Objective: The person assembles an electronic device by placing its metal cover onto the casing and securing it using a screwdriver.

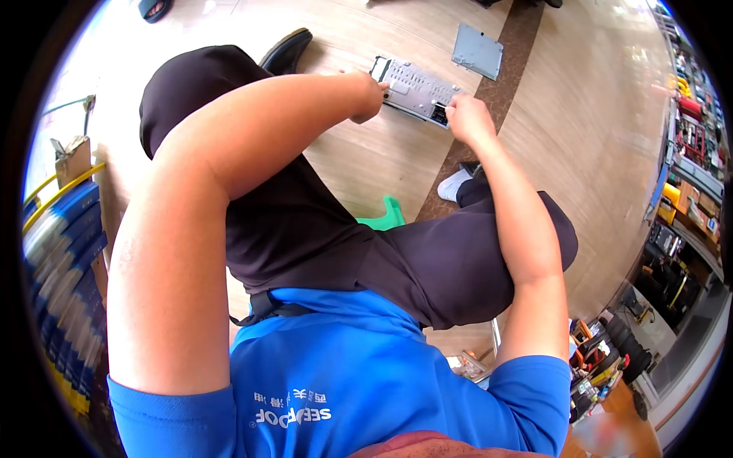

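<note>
A long, flat silver metal chassis (412,85) with rows of small slots lies on the floor in front of me. My left hand (368,95) is closed at its left end, fingers against the edge. Over the right end, my right hand (469,118) is closed in a pinch. A thin, pale piece shows at its fingertips, too small to name. Dark parts are visible in an opening beneath those fingers. Beyond the right hand a flat grey metal panel (477,52) lies apart from the chassis.
A green stool (385,216) shows between my legs. Shelves with tools and boxes (691,145) line the right side. Stacked blue-and-white packages (72,267) stand at left. A dark shoe (286,51) is beyond the left knee; a slipper (155,9) lies at upper left.
</note>
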`<control>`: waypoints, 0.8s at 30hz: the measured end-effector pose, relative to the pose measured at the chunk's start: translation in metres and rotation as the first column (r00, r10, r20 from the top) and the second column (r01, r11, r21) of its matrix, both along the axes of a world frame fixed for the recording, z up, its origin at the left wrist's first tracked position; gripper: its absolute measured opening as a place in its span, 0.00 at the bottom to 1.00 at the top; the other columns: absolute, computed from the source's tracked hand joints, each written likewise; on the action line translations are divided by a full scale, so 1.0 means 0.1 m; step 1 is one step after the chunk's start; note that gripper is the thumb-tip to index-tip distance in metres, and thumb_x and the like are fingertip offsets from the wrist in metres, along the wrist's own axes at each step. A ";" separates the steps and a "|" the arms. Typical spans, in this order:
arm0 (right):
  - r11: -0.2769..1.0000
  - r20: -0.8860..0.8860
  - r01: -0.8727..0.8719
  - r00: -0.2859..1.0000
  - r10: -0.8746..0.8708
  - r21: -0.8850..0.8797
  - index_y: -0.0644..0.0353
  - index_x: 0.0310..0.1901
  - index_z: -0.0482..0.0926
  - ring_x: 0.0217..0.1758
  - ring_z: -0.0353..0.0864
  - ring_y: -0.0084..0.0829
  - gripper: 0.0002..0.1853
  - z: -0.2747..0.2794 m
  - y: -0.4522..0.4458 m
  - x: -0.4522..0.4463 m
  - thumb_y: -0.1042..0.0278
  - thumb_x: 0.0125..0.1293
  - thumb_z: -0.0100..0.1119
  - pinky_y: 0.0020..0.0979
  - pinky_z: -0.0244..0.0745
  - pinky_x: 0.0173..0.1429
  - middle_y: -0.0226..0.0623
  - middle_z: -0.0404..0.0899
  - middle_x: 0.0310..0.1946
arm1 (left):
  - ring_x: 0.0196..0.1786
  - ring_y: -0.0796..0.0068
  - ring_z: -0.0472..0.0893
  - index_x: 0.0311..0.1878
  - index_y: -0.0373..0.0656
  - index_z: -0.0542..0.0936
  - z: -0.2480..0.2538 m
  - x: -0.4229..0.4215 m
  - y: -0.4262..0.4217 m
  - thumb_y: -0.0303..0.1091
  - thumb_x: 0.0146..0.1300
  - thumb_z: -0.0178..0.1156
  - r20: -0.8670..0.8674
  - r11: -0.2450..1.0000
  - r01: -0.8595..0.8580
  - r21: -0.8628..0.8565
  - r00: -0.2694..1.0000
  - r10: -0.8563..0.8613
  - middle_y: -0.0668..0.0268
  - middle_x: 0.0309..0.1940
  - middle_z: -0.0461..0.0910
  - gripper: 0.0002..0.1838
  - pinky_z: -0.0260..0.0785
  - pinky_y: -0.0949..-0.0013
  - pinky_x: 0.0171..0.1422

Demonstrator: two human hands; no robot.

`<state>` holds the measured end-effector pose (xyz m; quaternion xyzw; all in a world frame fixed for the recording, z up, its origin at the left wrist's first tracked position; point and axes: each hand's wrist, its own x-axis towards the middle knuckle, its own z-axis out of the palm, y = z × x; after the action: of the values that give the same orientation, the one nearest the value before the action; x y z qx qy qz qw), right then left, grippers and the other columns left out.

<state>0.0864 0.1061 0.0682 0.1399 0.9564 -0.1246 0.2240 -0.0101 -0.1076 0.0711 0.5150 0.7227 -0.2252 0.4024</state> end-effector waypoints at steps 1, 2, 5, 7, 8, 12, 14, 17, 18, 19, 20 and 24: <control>0.998 0.016 -0.048 0.999 0.048 0.040 0.61 0.43 0.85 0.50 0.85 0.54 0.13 0.03 -0.04 -0.01 0.64 0.66 0.55 0.51 0.80 0.57 0.57 0.85 0.44 | 0.64 0.61 0.80 0.78 0.43 0.63 0.03 -0.01 0.00 0.31 0.61 0.60 0.009 1.000 0.004 0.006 1.000 -0.004 0.66 0.77 0.64 0.39 0.72 0.49 0.63; 0.992 0.034 -0.092 0.995 0.090 0.081 0.61 0.42 0.85 0.49 0.86 0.54 0.12 0.05 -0.07 -0.02 0.66 0.66 0.54 0.50 0.81 0.56 0.57 0.85 0.43 | 0.64 0.61 0.80 0.78 0.43 0.63 0.05 -0.01 0.01 0.31 0.61 0.60 0.001 1.000 0.006 0.013 1.000 -0.006 0.66 0.77 0.64 0.39 0.72 0.49 0.63; 0.974 0.010 -0.185 0.983 0.185 0.133 0.61 0.41 0.85 0.48 0.87 0.53 0.11 0.13 -0.11 -0.02 0.69 0.64 0.54 0.49 0.82 0.53 0.56 0.85 0.41 | 0.63 0.61 0.81 0.80 0.44 0.58 0.06 0.01 0.02 0.31 0.60 0.61 -0.027 1.000 0.009 -0.029 1.000 -0.010 0.63 0.72 0.72 0.43 0.72 0.50 0.63; 0.949 0.010 -0.262 0.964 0.264 0.174 0.62 0.41 0.85 0.47 0.87 0.52 0.11 0.19 -0.12 -0.01 0.72 0.64 0.52 0.49 0.83 0.51 0.54 0.86 0.41 | 0.63 0.61 0.81 0.80 0.44 0.57 -0.06 0.00 0.01 0.32 0.60 0.61 -0.026 1.000 0.006 -0.017 1.000 -0.007 0.62 0.71 0.74 0.44 0.72 0.49 0.63; 0.949 0.013 -0.261 0.965 0.263 0.174 0.62 0.41 0.85 0.47 0.87 0.52 0.11 0.20 -0.13 -0.01 0.72 0.64 0.52 0.49 0.83 0.51 0.54 0.86 0.41 | 0.63 0.61 0.81 0.80 0.44 0.57 -0.12 0.00 0.02 0.32 0.60 0.62 -0.025 1.000 0.004 -0.012 1.000 -0.004 0.62 0.70 0.74 0.44 0.71 0.49 0.63; 0.914 0.044 -0.360 0.933 0.358 0.187 0.62 0.42 0.84 0.46 0.87 0.51 0.12 0.21 -0.12 -0.02 0.73 0.65 0.50 0.49 0.83 0.49 0.52 0.86 0.40 | 0.62 0.61 0.82 0.81 0.42 0.56 -0.06 -0.02 0.05 0.32 0.60 0.62 -0.032 1.000 0.003 -0.025 0.999 -0.003 0.61 0.66 0.78 0.45 0.72 0.50 0.62; 0.896 0.060 -0.408 0.913 0.404 0.172 0.62 0.42 0.84 0.46 0.88 0.51 0.12 0.20 -0.15 0.00 0.73 0.65 0.50 0.49 0.83 0.49 0.52 0.87 0.40 | 0.62 0.60 0.82 0.81 0.41 0.55 -0.04 -0.01 0.06 0.32 0.60 0.62 -0.023 0.998 0.013 -0.062 1.000 -0.015 0.61 0.67 0.77 0.45 0.72 0.51 0.62; 0.952 0.062 -0.270 0.963 0.263 0.147 0.63 0.40 0.81 0.46 0.85 0.56 0.09 0.19 -0.22 0.01 0.68 0.67 0.54 0.53 0.80 0.50 0.55 0.84 0.39 | 0.61 0.60 0.82 0.81 0.42 0.53 -0.15 -0.01 0.06 0.32 0.60 0.61 -0.021 0.999 -0.018 -0.033 1.000 0.017 0.60 0.67 0.77 0.47 0.72 0.51 0.62; 0.954 0.058 -0.260 0.965 0.254 0.149 0.63 0.42 0.83 0.47 0.86 0.54 0.11 0.22 -0.24 -0.01 0.70 0.66 0.52 0.51 0.82 0.51 0.54 0.85 0.41 | 0.61 0.60 0.82 0.81 0.42 0.53 -0.13 -0.01 0.06 0.32 0.60 0.61 -0.020 0.999 -0.011 -0.034 1.000 0.011 0.60 0.67 0.77 0.47 0.72 0.51 0.62; 0.956 0.052 -0.251 0.968 0.246 0.151 0.63 0.43 0.85 0.49 0.87 0.52 0.14 0.26 -0.25 -0.02 0.73 0.65 0.49 0.50 0.83 0.51 0.53 0.86 0.43 | 0.61 0.59 0.82 0.80 0.42 0.58 -0.11 -0.01 0.05 0.32 0.61 0.61 -0.012 1.000 -0.005 -0.018 1.000 0.005 0.61 0.71 0.73 0.43 0.72 0.50 0.62; 0.958 0.051 -0.246 0.969 0.241 0.151 0.63 0.43 0.85 0.49 0.87 0.52 0.14 0.28 -0.27 -0.04 0.73 0.65 0.49 0.50 0.83 0.51 0.53 0.86 0.43 | 0.61 0.59 0.82 0.78 0.43 0.63 -0.09 -0.01 0.03 0.32 0.61 0.61 -0.004 1.000 0.001 -0.003 1.000 -0.001 0.61 0.74 0.69 0.40 0.72 0.50 0.62; 0.978 0.124 -0.162 0.982 0.146 0.132 0.63 0.45 0.86 0.52 0.86 0.51 0.14 0.28 -0.26 -0.10 0.73 0.64 0.51 0.48 0.83 0.54 0.55 0.85 0.46 | 0.61 0.59 0.82 0.69 0.44 0.76 -0.26 -0.02 0.02 0.34 0.63 0.62 -0.040 0.999 0.026 -0.029 0.999 -0.027 0.65 0.82 0.54 0.29 0.74 0.51 0.60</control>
<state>0.0764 0.0798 0.0963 0.0878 0.9564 -0.0308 0.2767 -0.0121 -0.1060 0.0455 0.5140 0.7205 -0.2512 0.3919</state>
